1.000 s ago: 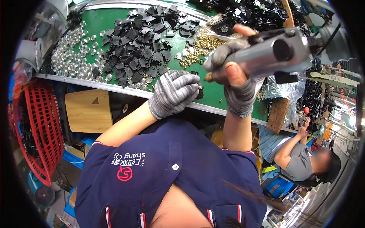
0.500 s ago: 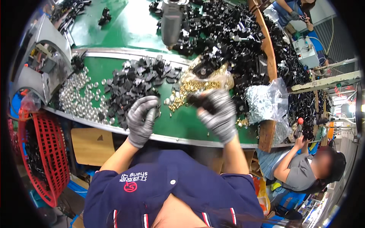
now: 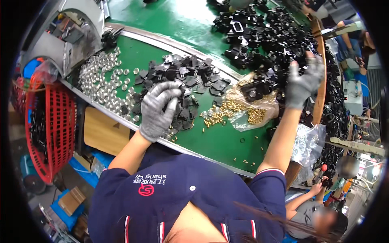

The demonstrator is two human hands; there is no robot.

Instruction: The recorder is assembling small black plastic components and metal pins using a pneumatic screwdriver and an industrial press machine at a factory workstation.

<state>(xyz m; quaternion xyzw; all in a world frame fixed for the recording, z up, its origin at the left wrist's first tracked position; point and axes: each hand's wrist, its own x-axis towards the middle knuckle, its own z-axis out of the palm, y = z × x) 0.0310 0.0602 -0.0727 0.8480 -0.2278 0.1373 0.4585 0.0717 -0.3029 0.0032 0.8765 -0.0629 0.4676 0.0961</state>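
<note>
My left hand [image 3: 159, 111], in a grey knit glove, is loosely closed, fingers curled toward the thumb. It is over the near side of a heap of flat black plastic pieces [image 3: 190, 75]; whatever it may hold is hidden. My right hand [image 3: 306, 83], gloved with bare fingertips, reaches far right over a large pile of black moulded parts [image 3: 259, 40]. Its fingers are apart and nothing shows in them. Between the hands, small brass screws [image 3: 227, 111] spill from a clear plastic bag [image 3: 243, 123]. A black housing [image 3: 256, 90] lies on the bag.
Clear round caps [image 3: 101, 77] are spread left on the green table [image 3: 194, 139]. A grey machine [image 3: 77, 36] stands at the far left, above a red basket [image 3: 50, 129]. A wooden board [image 3: 320, 93] edges the pile. Another person [image 3: 312, 210] sits at the lower right.
My right hand has moved from beside the brass screws up and right to the black pile, its fingers spreading. My left hand stays by the flat black pieces. The whole view has turned.
</note>
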